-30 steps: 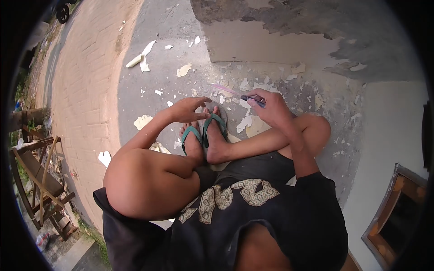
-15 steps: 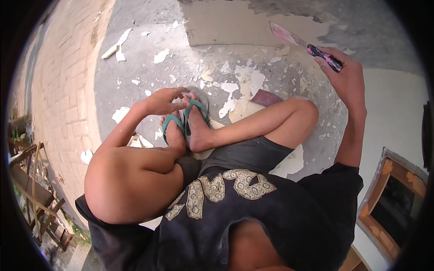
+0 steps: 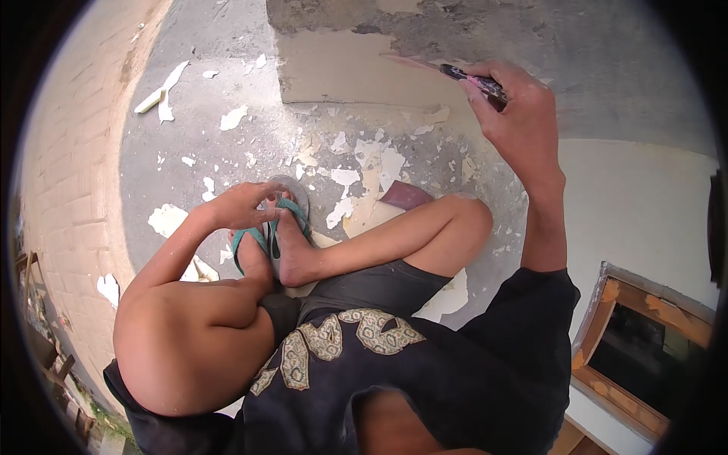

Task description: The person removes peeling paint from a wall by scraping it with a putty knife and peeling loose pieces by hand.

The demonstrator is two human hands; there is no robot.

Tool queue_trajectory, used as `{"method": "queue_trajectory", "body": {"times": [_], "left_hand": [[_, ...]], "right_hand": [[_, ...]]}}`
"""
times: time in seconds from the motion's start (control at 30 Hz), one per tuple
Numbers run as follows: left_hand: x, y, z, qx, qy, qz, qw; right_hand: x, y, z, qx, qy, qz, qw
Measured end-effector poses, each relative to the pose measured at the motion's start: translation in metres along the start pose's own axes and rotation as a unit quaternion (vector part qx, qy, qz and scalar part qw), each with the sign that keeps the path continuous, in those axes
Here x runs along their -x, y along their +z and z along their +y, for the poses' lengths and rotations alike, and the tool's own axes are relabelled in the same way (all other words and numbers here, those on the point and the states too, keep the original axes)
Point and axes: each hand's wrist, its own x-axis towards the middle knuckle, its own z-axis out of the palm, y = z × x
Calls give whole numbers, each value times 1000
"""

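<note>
Knife [image 3: 472, 80], at the wall [image 3: 341, 72]: handle pinched in the grip of the right hand [image 3: 521, 108]; blade contact unclear. Left hand [image 3: 241, 206], farther from the wall: grip loosely spread, beside a sandal [image 3: 302, 199].

The right hand [image 3: 522, 114] grips the dark, pink-smeared handle of a scraper [image 3: 453, 72], its thin blade pointing away leftward over the beige patch of the wall [image 3: 341, 72]; whether it touches is unclear. The left hand [image 3: 244, 205], fingers loosely curled, hovers at the toes of feet in green-strapped sandals [image 3: 294, 211]. Between the hands and nearer the body, a maroon sheet [image 3: 408, 196] lies beside the bent leg. Pale flakes [image 3: 233, 117] litter the grey floor [image 3: 189, 91] beyond the left hand.
</note>
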Motion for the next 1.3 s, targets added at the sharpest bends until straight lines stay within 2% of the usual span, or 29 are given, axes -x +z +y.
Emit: {"method": "queue_trajectory", "body": {"times": [0.03, 0.17, 0.23, 0.27, 0.43, 0.63, 0.73, 0.83, 0.97, 1.03, 1.13, 1.23, 1.3], "left_hand": [[-2, -1, 2, 5, 3, -3, 1000], [10, -10, 14, -3, -3, 26, 1000], [13, -8, 10, 13, 27, 46, 998], [13, -6, 8, 12, 29, 47, 998], [11, -8, 9, -1, 20, 44, 999], [8, -10, 12, -7, 13, 20, 1000], [8, -3, 6, -11, 29, 55, 998], [4, -7, 15, 9, 19, 23, 1000], [6, -10, 18, -3, 15, 32, 999], [5, -6, 12, -6, 25, 40, 999], [0, -9, 6, -8, 46, 43, 998], [3, -8, 18, -25, 34, 42, 998], [6, -8, 18, 10, 13, 21, 1000]], "right_hand": [[-3, 10, 1, 12, -37, -1, 999], [2, -4, -18, -27, 42, 16, 999], [7, -25, -26, -37, 111, 15, 993], [13, -30, -26, -24, 113, 26, 993], [22, -43, -25, 1, 90, 105, 990], [25, -32, -25, -6, 64, 114, 991], [27, -33, -24, -38, 97, 152, 983], [17, -16, -25, -41, 66, 100, 992], [20, -27, -28, -23, 64, 151, 986], [22, -22, -25, -33, 80, 156, 984], [13, -11, -23, -23, 43, 122, 991], [23, -23, -21, -34, 75, 142, 986], [19, -5, -18, -62, 71, 89, 992]]}}
